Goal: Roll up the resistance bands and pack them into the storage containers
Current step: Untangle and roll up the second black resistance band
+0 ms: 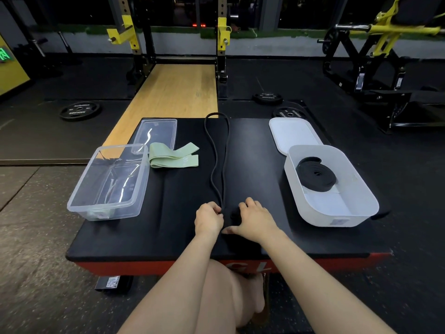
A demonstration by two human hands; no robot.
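A long thin black resistance band [218, 150] lies stretched up the middle of the black padded platform [168, 225]. At its near end, my left hand [208, 219] pinches the band, and my right hand [255, 219] holds a small rolled part of it between thumb and fingers. A rolled black band [315, 174] rests inside the white container [361, 208] on the right. A folded green band [174, 156] lies left of centre. The clear plastic container [79, 201] at the left holds no band.
The clear lid [156, 133] lies behind the clear container, and the white lid [292, 133] behind the white one. Weight plates [79, 110] lie on the dark gym floor. A yellow-and-black rack stands beyond a wooden lifting strip [173, 90].
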